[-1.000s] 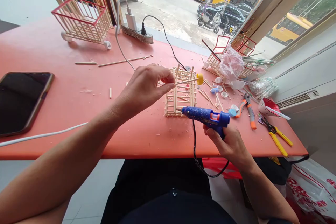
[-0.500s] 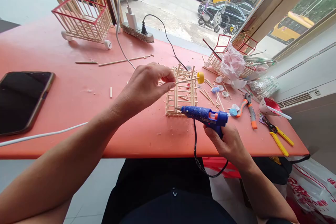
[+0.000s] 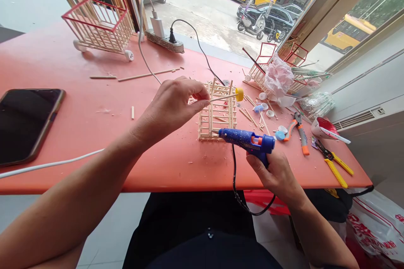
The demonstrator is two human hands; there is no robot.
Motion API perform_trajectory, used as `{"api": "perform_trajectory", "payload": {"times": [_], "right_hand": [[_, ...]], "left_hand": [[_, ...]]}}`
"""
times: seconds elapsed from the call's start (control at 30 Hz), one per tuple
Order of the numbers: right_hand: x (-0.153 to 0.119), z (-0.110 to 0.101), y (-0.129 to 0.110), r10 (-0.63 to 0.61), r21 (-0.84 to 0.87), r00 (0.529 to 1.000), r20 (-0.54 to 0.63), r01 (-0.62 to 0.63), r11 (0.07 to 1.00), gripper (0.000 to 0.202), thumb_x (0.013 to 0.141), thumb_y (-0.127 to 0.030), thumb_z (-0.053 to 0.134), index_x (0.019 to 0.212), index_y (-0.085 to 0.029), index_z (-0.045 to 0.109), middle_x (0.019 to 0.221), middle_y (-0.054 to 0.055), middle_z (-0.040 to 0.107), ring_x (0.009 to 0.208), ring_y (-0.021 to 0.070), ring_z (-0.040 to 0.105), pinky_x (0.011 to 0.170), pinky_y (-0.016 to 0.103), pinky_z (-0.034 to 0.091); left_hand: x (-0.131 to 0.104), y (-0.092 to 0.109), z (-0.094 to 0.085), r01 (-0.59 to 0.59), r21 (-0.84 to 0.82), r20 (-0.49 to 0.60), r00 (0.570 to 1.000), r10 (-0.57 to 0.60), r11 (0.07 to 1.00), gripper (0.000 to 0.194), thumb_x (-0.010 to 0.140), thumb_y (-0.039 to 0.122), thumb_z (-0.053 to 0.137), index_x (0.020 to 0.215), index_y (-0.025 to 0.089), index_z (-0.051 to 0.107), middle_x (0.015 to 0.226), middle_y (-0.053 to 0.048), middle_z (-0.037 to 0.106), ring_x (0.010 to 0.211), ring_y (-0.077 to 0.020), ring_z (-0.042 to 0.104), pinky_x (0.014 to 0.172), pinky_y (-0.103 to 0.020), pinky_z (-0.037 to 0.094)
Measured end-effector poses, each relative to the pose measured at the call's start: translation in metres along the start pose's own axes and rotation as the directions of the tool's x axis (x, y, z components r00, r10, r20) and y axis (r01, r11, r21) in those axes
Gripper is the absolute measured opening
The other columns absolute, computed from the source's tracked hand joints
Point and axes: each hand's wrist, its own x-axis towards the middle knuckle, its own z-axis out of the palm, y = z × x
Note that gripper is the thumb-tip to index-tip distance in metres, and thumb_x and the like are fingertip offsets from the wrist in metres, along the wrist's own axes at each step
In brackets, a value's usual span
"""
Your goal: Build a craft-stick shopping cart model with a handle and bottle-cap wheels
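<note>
Between thumb and fingertips, my left hand (image 3: pixel 181 103) pinches a thin wooden stick (image 3: pixel 221 98) with a yellow cap (image 3: pixel 239 94) on its right end. The stick is above a small lattice frame of wooden sticks (image 3: pixel 217 118) lying on the salmon-coloured table (image 3: pixel 158 168). My right hand (image 3: pixel 277 174) is wrapped round the handle of a blue glue gun (image 3: pixel 246 139). The gun's nozzle points left, at the near end of the frame; whether it touches the wood I cannot tell.
A stick cart with red trim (image 3: pixel 101 25) stands at the back left, a phone (image 3: pixel 30 124) at the left. Orange-handled pliers (image 3: pixel 296 132), yellow-handled pliers (image 3: pixel 335 163), a cup (image 3: pixel 325 128), bottle caps and loose sticks lie at the right. A power strip (image 3: pixel 166 42) sits behind.
Both hands hold the same things in almost the same places. The view has shifted slightly, and people outside have walked a little to the left.
</note>
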Motion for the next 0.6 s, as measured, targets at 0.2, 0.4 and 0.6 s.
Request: {"api": "perform_trajectory", "payload": {"times": [0.2, 0.4, 0.6], "right_hand": [[-0.0012, -0.0011, -0.0007, -0.018, 0.016, 1.0, -0.005, 0.018, 1.0, 0.015, 0.098, -0.029, 0.059, 0.085, -0.021, 0.061, 0.065, -0.001, 0.057, 0.056, 0.014, 0.048, 0.055, 0.029, 0.044], [-0.0036, -0.0018, -0.0034, -0.001, 0.028, 1.0, -0.011, 0.002, 1.0, 0.017, 0.097, -0.03, 0.059, 0.084, -0.019, 0.062, 0.062, -0.002, 0.056, 0.054, 0.0123, 0.047, 0.052, 0.027, 0.04], [-0.0011, 0.0021, -0.0036, -0.015, 0.033, 1.0, -0.023, 0.015, 0.999, 0.016, 0.097, -0.029, 0.059, 0.085, -0.019, 0.061, 0.064, -0.002, 0.057, 0.054, 0.0115, 0.046, 0.05, 0.026, 0.037]], "left_hand": [[0.0004, -0.0006, 0.0003, 0.009, 0.008, 0.001, 1.0, -0.009, 1.0, 0.015, 0.085, 0.032, 0.063, 0.08, 0.025, 0.075, 0.086, -0.004, 0.076, 0.086, -0.0222, 0.067, 0.082, -0.036, 0.049], [0.0015, -0.001, 0.0006, 0.011, 0.01, -0.002, 1.0, -0.011, 1.0, 0.014, 0.084, 0.03, 0.062, 0.079, 0.024, 0.074, 0.086, -0.004, 0.076, 0.084, -0.0219, 0.067, 0.081, -0.037, 0.049], [0.001, -0.0011, 0.001, 0.006, 0.01, -0.009, 1.0, -0.005, 1.0, 0.014, 0.085, 0.03, 0.062, 0.08, 0.025, 0.074, 0.087, -0.004, 0.077, 0.086, -0.0225, 0.068, 0.08, -0.036, 0.049]]}}
